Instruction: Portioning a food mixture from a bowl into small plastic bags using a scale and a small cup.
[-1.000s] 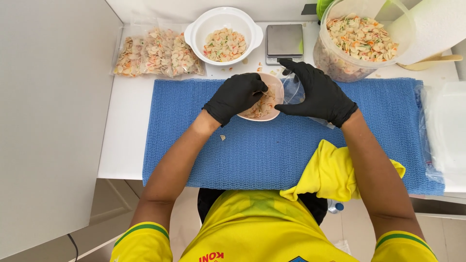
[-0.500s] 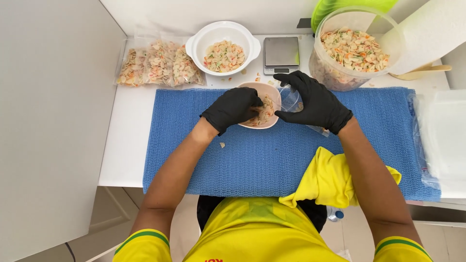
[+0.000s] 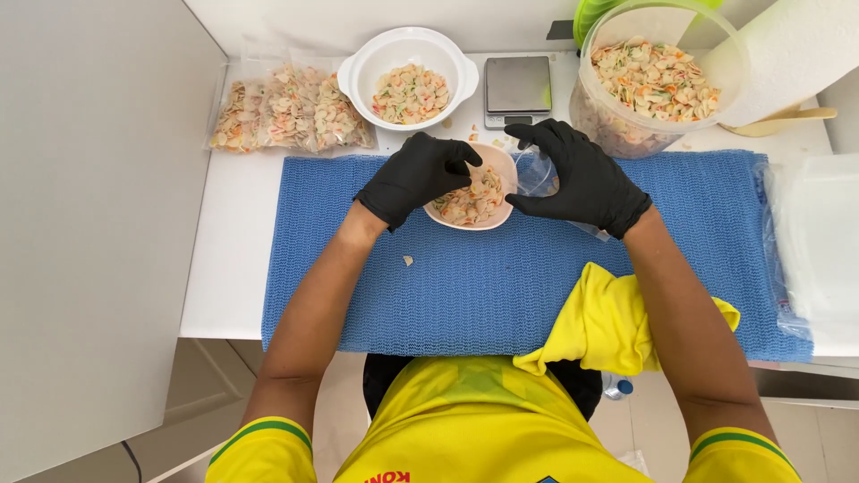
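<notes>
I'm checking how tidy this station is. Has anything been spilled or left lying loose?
Yes. One stray pasta piece lies loose on the blue mat, below the left hand. A few more crumbs sit on the white counter between the white bowl and the scale.

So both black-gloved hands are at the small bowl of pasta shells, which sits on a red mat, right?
Not quite: the head view shows the mat is blue, not red. The left hand and right hand, both black-gloved, are indeed at the small bowl of pasta shells.
</notes>
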